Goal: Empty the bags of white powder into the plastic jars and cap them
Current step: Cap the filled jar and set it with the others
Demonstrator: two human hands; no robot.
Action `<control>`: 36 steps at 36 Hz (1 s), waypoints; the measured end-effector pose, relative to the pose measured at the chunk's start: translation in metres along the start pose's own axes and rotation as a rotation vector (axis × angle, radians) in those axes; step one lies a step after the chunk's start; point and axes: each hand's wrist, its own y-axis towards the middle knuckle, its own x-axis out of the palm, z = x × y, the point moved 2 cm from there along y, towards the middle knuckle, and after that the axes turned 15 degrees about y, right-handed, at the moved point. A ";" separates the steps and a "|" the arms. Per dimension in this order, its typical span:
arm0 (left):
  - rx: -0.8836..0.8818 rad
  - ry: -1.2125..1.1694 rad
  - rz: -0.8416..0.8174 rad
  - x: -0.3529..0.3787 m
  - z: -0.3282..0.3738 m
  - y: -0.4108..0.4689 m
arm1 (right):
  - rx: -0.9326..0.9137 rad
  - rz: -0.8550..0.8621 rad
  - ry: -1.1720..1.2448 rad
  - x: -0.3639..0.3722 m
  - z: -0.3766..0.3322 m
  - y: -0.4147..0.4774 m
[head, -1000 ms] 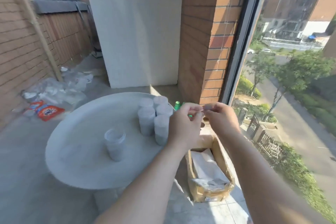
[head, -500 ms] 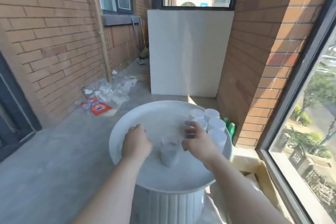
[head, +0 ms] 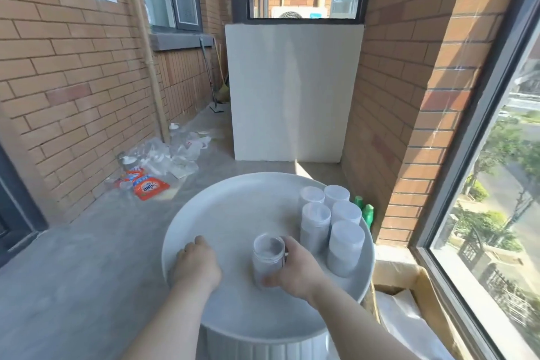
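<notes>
An uncapped clear plastic jar [head: 268, 257] with white powder in it stands on the round white table [head: 233, 213], near the front. My right hand [head: 301, 272] grips this jar from the right, thumb at its base and fingers behind it. My left hand [head: 196, 263] rests on the table to the jar's left with its fingers curled down; anything under them is hidden. Several capped jars [head: 346, 245] stand grouped at the table's right edge.
A cardboard box [head: 415, 275] with white bags [head: 409, 318] sits on the floor right of the table, by the window. Green bottles [head: 368, 213] stand behind the table. An orange packet [head: 147, 187] and plastic litter [head: 166, 155] lie by the left brick wall.
My hands came down from pinching something small in the air over the box to the table. My right hand has since closed round the uncapped jar; the view has swung left.
</notes>
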 end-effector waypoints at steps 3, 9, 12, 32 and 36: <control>-0.001 -0.073 0.021 -0.005 0.003 -0.003 | -0.014 0.013 -0.067 0.003 0.007 0.006; 0.137 -0.104 0.096 -0.029 0.011 -0.009 | -0.065 0.038 -0.112 0.006 0.016 0.007; 0.250 -0.177 0.103 -0.047 0.016 -0.013 | -0.110 0.052 -0.110 0.005 0.015 0.006; 0.665 -0.150 0.153 -0.087 0.056 -0.061 | -0.376 0.148 -0.143 -0.013 0.004 -0.013; 0.565 -0.060 0.168 -0.084 0.068 -0.068 | -0.409 0.170 -0.177 -0.013 0.005 -0.013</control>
